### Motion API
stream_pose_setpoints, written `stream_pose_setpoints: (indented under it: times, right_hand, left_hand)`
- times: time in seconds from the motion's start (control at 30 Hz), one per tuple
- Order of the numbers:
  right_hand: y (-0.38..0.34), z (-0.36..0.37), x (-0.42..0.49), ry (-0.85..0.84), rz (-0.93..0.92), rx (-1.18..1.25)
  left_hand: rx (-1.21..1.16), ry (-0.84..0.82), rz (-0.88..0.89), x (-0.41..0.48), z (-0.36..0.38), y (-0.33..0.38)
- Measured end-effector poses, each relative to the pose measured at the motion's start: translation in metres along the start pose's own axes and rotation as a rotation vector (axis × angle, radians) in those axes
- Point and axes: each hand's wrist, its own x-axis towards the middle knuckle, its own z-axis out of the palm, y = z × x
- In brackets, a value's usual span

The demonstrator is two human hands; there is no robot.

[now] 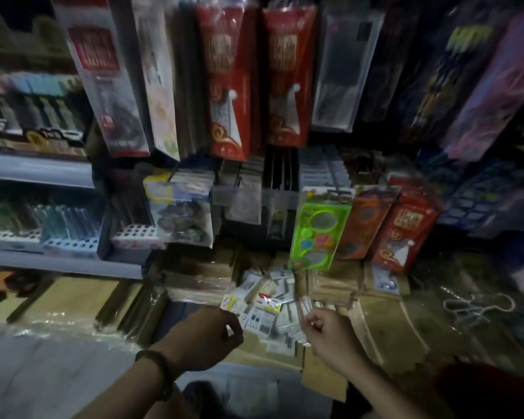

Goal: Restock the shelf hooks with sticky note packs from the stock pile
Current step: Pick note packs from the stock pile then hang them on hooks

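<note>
While both arms reached low, the left hand [206, 337] pinched a small white-and-yellow sticky note pack [231, 304] and the right hand [327, 334] pinched a thin white pack [305, 306], both over the loose pile of white packs [270, 322]; beyond, a green plastic stencil card [319, 234] hung.

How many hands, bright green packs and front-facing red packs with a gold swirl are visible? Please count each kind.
Hands: 2, the left hand and the right hand
Bright green pack: 1
Red packs with a gold swirl: 3
Total: 6
</note>
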Motion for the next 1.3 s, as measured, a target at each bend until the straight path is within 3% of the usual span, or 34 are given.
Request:
stream_pose_setpoints:
  times: [0.17, 0.37, 0.43, 0.6, 0.8, 0.93, 1.13, 1.3]
  right_hand:
    - [0.066, 0.052, 0.039, -0.072, 0.14, -0.077]
    - [0.059, 0.114, 0.131, -0.121, 0.122, -0.174]
    - [0.058, 0.14, 0.167, -0.106, 0.102, -0.239]
    - [0.052, 0.198, 0.239, -0.239, -0.058, -0.435]
    - [0.041, 0.214, 0.294, -0.452, -0.295, -0.859]
    - [0.043, 0.216, 0.302, -0.55, -0.344, -0.949]
    - [0.051, 0.213, 0.303, -0.541, -0.414, -0.869]
    - [0.076, 0.214, 0.297, -0.39, -0.634, -0.998]
  left_hand:
    - [-0.038, -0.061, -0.099, 0.066, 0.036, -0.033]
    - [-0.22, 0.066, -0.261, 0.139, 0.085, -0.062]
    - [-0.223, 0.022, -0.293, 0.152, 0.1, -0.069]
    - [-0.18, -0.166, -0.301, 0.169, 0.1, -0.085]
    - [-0.168, -0.183, -0.329, 0.17, 0.089, -0.095]
    - [-0.186, -0.206, -0.322, 0.166, 0.083, -0.099]
    - [-0.179, -0.186, -0.316, 0.159, 0.078, -0.101]
    - [-0.159, -0.202, -0.32, 0.159, 0.078, -0.1]
